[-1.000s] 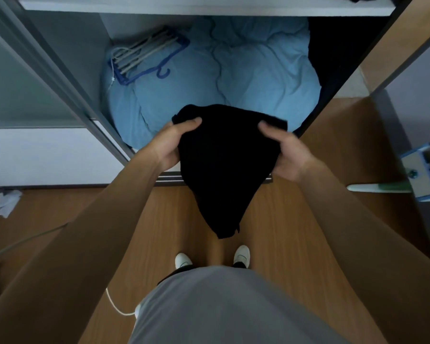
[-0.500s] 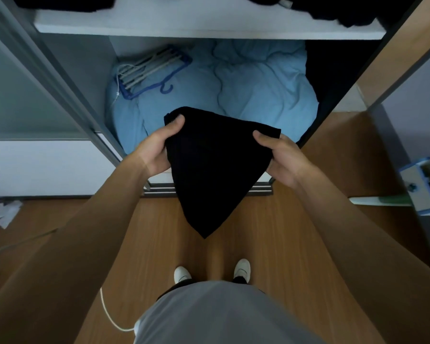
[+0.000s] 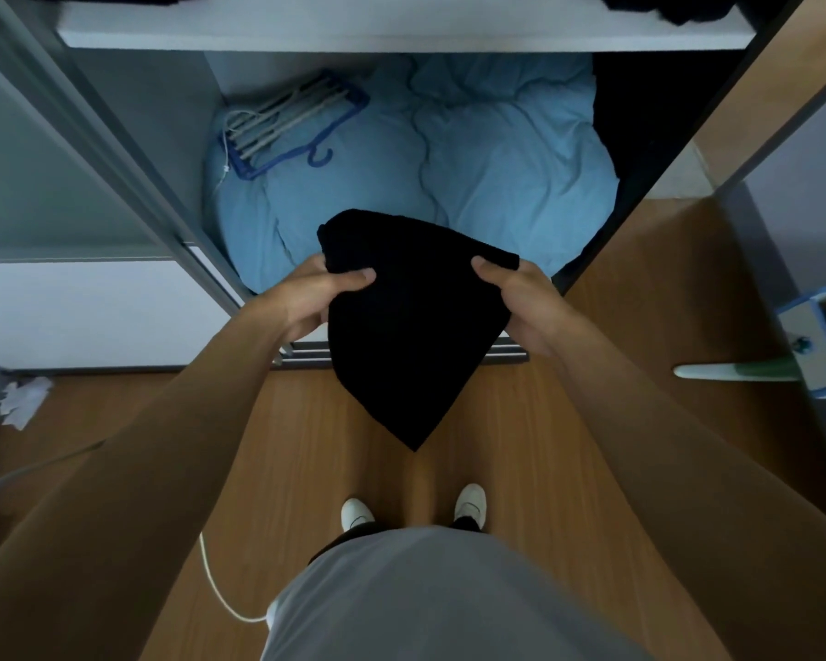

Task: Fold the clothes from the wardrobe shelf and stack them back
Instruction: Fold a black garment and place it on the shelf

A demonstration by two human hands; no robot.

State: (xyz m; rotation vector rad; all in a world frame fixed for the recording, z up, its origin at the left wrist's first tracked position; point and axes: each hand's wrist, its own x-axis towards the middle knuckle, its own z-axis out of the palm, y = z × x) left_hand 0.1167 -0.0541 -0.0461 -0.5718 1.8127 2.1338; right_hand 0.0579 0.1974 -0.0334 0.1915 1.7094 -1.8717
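Observation:
A black garment (image 3: 408,336) hangs folded between both hands in front of the open wardrobe, its lower corner pointing at the floor. My left hand (image 3: 318,298) grips its upper left edge, thumb on top. My right hand (image 3: 520,298) grips the upper right edge the same way. The white wardrobe shelf (image 3: 401,33) runs across the top of the view, with dark clothes (image 3: 659,7) lying at its right end and more dark cloth at its left end.
Below the shelf a light blue duvet (image 3: 497,174) fills the wardrobe bottom, with a blue hanger rack (image 3: 287,128) on it. A sliding door frame (image 3: 91,136) stands left, a wooden panel (image 3: 773,88) right. Crumpled paper (image 3: 22,400) and a white cord (image 3: 220,593) lie on the wooden floor.
The garment's hanging part has got shorter and neater as the hands shifted their grip along its top edge. The view tilted up slightly, bringing the shelf into sight.

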